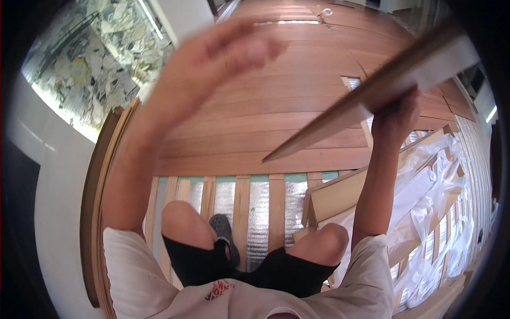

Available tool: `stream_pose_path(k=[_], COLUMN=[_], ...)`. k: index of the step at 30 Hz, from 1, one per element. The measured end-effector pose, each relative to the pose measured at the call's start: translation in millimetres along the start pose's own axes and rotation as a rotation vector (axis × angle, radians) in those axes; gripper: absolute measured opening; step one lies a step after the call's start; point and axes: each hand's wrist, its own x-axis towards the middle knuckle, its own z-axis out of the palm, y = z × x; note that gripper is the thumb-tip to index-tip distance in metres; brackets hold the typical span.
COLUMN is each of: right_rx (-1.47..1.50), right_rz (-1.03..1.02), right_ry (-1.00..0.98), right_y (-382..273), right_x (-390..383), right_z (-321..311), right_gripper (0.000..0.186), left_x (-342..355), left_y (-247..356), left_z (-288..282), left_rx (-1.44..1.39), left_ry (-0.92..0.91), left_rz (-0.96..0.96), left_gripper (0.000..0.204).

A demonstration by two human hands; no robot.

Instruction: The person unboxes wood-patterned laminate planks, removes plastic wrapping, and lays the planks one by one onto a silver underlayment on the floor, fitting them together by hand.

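Observation:
My right hand (396,117) grips a wooden floorboard (366,97) from below. The board is raised and tilted, its pale underside partly showing and its narrow tip slanting down to the left over the laid floor. My left hand (234,53) is lifted in the air above the floorboards, blurred by motion, with its fingers stretched out and nothing in them. Beneath both hands lies the reddish-brown plank floor (239,125), whose near edge ends in front of my knees.
Wooden battens (277,212) over silvery foil (257,234) run under my legs. An open cardboard box (340,194) with crumpled clear plastic wrap (419,196) lies at right. Several boards (101,175) lean along the left, by a stone-patterned panel (90,64).

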Motion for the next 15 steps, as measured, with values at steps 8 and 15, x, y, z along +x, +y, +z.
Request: stream_pose_path(k=[8,15], right_rx=[-0.444,-0.686], right_rz=[0.060,0.051], right_ry=[-0.386,-0.767], right_y=[31,85], right_x=[-11,-36], right_z=[80,103], right_gripper=[0.060,0.059], left_x=[-39,-144], left_y=[52,-20], left_z=[-22,5], left_rx=[-0.110,-0.078], left_ry=[0.201,0.723], left_rz=[0.079,-0.137], left_gripper=[0.062,0.075])
